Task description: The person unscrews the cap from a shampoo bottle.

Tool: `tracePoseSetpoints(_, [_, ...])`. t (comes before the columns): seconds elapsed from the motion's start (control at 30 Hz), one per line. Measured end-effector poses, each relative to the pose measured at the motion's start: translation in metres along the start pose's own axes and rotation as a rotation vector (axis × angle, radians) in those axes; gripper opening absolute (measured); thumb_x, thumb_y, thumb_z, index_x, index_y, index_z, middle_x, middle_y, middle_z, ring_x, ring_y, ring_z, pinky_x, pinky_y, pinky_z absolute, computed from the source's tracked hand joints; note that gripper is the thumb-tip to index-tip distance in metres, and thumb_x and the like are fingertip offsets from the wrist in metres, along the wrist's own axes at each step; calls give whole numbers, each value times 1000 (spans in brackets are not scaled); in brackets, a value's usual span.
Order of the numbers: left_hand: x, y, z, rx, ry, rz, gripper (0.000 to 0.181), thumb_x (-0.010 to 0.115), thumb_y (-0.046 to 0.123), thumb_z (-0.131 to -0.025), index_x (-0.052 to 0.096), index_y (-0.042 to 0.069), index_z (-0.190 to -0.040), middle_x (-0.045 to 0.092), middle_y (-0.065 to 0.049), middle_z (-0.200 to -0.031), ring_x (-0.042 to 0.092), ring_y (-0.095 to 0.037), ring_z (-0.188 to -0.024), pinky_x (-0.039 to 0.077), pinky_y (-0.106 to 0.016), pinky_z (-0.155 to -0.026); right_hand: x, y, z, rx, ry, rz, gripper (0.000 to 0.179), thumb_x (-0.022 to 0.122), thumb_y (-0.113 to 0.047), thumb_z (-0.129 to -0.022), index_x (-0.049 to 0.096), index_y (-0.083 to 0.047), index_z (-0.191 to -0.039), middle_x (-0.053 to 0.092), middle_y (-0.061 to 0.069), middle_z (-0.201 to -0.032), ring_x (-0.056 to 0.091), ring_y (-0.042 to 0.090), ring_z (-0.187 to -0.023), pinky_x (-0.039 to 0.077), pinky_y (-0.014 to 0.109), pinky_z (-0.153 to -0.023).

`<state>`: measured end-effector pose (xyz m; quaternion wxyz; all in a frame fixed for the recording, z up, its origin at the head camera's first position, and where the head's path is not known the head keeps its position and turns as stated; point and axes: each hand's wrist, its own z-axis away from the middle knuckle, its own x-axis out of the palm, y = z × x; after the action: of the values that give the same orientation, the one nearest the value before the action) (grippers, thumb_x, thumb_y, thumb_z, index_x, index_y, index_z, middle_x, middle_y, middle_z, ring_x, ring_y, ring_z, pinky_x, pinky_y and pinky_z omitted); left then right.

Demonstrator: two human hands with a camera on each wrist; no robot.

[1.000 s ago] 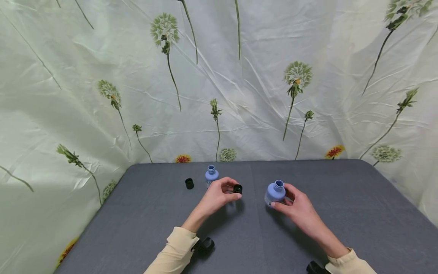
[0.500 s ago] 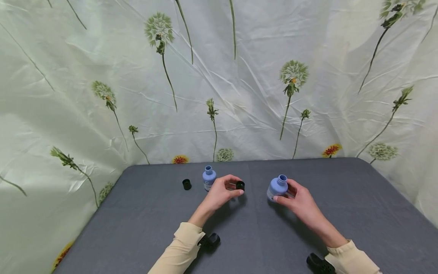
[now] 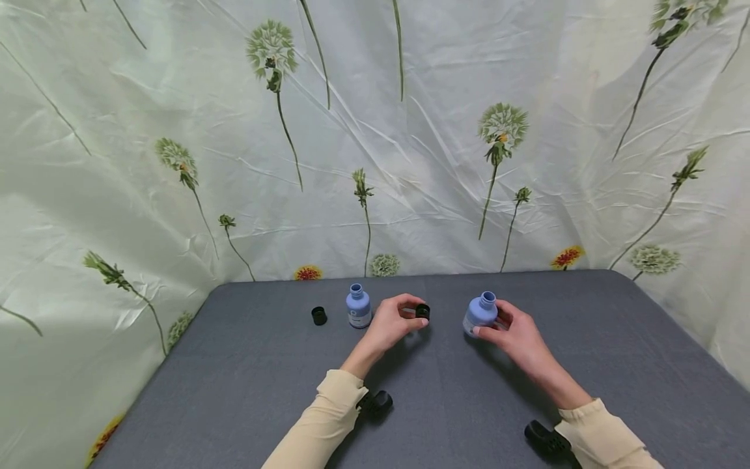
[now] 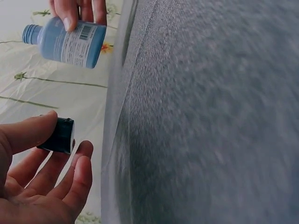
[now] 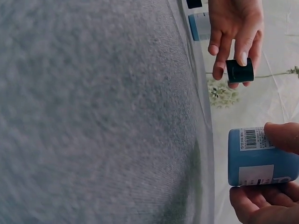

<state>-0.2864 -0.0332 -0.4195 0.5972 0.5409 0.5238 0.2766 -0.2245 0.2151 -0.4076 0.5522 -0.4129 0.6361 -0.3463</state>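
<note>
My left hand (image 3: 394, 324) pinches a black screw cap (image 3: 422, 312) between thumb and fingers; the left wrist view shows the same cap (image 4: 60, 135) held above the table. My right hand (image 3: 518, 332) grips a blue bottle (image 3: 480, 313) by its side, its threaded mouth uncapped and pointing up. White labels with a barcode show on that bottle (image 5: 259, 156) in the right wrist view. A gap separates cap and bottle. Behind the left hand a second blue bottle (image 3: 358, 306) stands upright without a cap, and another black cap (image 3: 319, 316) lies to its left.
The grey cloth-covered table (image 3: 234, 391) ends at a back edge not far beyond the bottles. A white curtain (image 3: 433, 163) printed with flowers hangs behind it. Black wrist cameras (image 3: 375, 405) sit below both sleeves.
My left hand has moved right with its cap, uncovering more of the standing bottle. My right hand has carried its bottle slightly right and farther back. The view has shifted a little.
</note>
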Motion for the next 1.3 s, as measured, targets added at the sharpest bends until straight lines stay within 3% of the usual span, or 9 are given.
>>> tracePoseSetpoints(0.33, [15, -4, -13, -32, 25, -15, 29, 78, 4, -83, 71, 9, -111, 70, -5, -104, 67, -18, -91, 53, -30, -66, -8, 8, -10, 51, 9, -28, 67, 75, -9, -87, 40, 10, -142, 46, 33, -139, 45, 42, -130, 38, 50, -103])
tracePoseSetpoints(0.8, [31, 1, -29, -61, 92, -64, 30, 81, 6, -80, 73, 11, -108, 71, -1, -96, 66, -13, -85, 53, -28, -64, -19, 12, -21, 67, 30, -12, 67, 73, -7, -88, 38, 12, -142, 43, 35, -140, 41, 45, -133, 35, 53, -106])
tracePoseSetpoints(1.07, [37, 0, -34, -58, 56, -68, 28, 80, 5, -81, 73, 10, -107, 72, 1, -95, 65, -10, -81, 52, -28, -67, -19, 14, -26, 51, 28, 2, 67, 73, -9, -88, 39, 12, -141, 47, 34, -138, 44, 44, -131, 36, 52, -105])
tracePoseSetpoints(1.3, [44, 8, -42, -53, 8, -105, 27, 80, 6, -81, 72, 10, -106, 73, 0, -95, 66, -12, -84, 50, -29, -68, -20, 16, -28, 74, 26, 13, 67, 73, -9, -88, 38, 12, -142, 46, 34, -138, 44, 45, -130, 37, 53, -104])
